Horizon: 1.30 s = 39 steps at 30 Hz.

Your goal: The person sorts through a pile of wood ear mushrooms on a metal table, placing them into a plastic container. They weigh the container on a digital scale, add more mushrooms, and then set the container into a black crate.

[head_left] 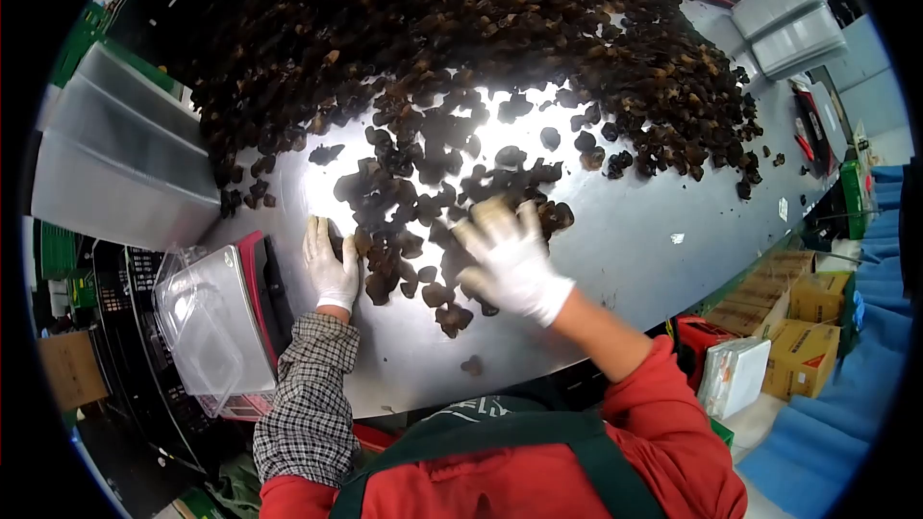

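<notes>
Dark brown pieces that look like wood ear mushrooms (394, 192) lie spread over a shiny metal table (615, 269). My right hand (514, 259), in a white glove, reaches over the near edge of the loose pieces with its fingers spread; the fingertips are slightly blurred. To its left my left hand (330, 267), also gloved, lies flat near the table's left side. Its fingers are stretched out and its thumb stands apart, with a dark piece showing in the gap. Between the hands several mushrooms (381, 274) are scattered.
A large heap of mushrooms (461, 19) covers the far side. On the left stand stacked clear plastic containers (125, 154) and a scale (226, 327) with a clear lid on it. More clear containers (788, 24) are at the far right. Cardboard boxes (803, 356) sit below the right edge.
</notes>
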### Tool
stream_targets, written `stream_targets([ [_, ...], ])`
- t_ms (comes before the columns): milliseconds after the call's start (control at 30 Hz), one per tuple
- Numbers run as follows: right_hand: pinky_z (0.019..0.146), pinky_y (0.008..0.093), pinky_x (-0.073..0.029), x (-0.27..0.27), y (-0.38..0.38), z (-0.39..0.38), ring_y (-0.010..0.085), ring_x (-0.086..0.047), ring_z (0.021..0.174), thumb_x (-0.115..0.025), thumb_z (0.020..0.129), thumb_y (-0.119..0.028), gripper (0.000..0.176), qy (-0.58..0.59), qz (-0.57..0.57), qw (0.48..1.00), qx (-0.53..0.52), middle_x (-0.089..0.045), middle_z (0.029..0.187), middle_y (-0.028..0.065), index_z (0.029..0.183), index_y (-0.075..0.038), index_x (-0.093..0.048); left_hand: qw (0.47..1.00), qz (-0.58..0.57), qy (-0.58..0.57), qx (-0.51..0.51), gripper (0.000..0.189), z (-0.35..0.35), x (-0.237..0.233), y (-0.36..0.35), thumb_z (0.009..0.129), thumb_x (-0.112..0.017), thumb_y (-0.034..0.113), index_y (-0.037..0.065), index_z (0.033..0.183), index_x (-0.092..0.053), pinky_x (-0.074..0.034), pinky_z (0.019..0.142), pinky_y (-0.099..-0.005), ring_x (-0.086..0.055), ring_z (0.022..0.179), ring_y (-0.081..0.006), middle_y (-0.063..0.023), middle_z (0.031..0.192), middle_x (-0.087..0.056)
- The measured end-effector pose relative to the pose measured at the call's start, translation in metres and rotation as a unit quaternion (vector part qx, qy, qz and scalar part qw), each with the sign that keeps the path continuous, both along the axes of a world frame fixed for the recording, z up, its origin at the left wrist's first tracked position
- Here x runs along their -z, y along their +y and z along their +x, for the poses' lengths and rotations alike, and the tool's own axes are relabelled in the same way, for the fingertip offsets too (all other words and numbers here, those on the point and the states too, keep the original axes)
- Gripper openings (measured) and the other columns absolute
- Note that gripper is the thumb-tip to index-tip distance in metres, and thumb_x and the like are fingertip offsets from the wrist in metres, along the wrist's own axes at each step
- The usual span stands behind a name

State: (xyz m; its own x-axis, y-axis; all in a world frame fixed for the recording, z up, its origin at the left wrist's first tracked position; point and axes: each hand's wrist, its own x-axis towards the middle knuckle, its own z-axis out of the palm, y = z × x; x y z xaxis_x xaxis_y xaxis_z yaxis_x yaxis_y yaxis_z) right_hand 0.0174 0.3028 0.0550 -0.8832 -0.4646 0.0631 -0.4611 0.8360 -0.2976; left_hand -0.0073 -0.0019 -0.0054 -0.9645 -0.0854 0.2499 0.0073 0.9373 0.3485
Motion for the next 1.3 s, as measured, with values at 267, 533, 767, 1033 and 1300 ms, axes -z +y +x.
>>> stream_targets([
  [267,0.110,0.0615,-0.012,0.012,0.064,-0.039,0.0385,-0.026,0.137,-0.054,0.087,-0.048,0.064,0.037,0.047,0.981,0.185,-0.035,0.144,0.0229,0.137,-0.011,-0.043,0.988,0.151,-0.021,-0.029,0.072,-0.025,-0.020,0.024,0.085,-0.061,0.037,-0.001,0.140,-0.035,-0.021,0.112,-0.0438,-0.025,0.137,-0.0406,-0.0280,0.148,-0.024],
  [533,0.108,0.0596,-0.021,-0.012,-0.052,0.052,0.0348,-0.032,0.135,-0.048,0.089,-0.051,0.064,-0.045,-0.001,0.993,-0.106,-0.035,0.145,0.0205,0.138,-0.009,-0.040,0.971,-0.050,-0.116,0.205,0.058,0.056,-0.046,0.050,0.080,-0.065,0.040,0.008,0.127,-0.054,-0.011,0.111,-0.0585,-0.016,0.139,-0.0403,-0.0213,0.151,-0.021],
  [767,0.083,0.0402,-0.051,-0.012,-0.021,-0.050,0.0328,-0.061,0.097,-0.061,0.084,-0.014,0.022,0.074,-0.221,0.972,0.003,-0.064,0.103,0.0163,0.104,-0.006,-0.064,0.969,0.192,-0.024,0.156,0.055,0.119,-0.053,0.022,0.079,-0.071,0.018,0.007,0.130,-0.053,-0.025,0.111,-0.0471,-0.026,0.137,-0.0410,-0.0252,0.149,-0.025],
  [1033,0.082,0.0400,-0.050,0.015,-0.029,-0.126,0.0293,-0.060,0.097,-0.064,0.080,-0.019,0.023,-0.012,0.007,0.995,0.102,-0.059,0.103,0.0113,0.100,-0.008,-0.060,0.944,0.319,0.073,-0.051,0.039,0.133,-0.030,-0.016,0.093,-0.056,0.022,-0.003,0.123,-0.055,-0.042,0.100,-0.0371,-0.049,0.122,-0.0315,-0.0219,0.143,-0.038],
  [1300,0.083,0.0395,-0.049,0.009,-0.020,-0.121,0.0299,-0.060,0.097,-0.056,0.081,-0.014,0.023,-0.053,-0.095,0.984,0.144,-0.061,0.100,0.0114,0.103,-0.010,-0.060,0.984,0.130,0.083,-0.090,0.052,0.095,-0.027,-0.026,0.090,-0.055,0.022,-0.003,0.134,-0.042,-0.024,0.111,-0.0452,-0.030,0.133,-0.0398,-0.0250,0.145,-0.032],
])
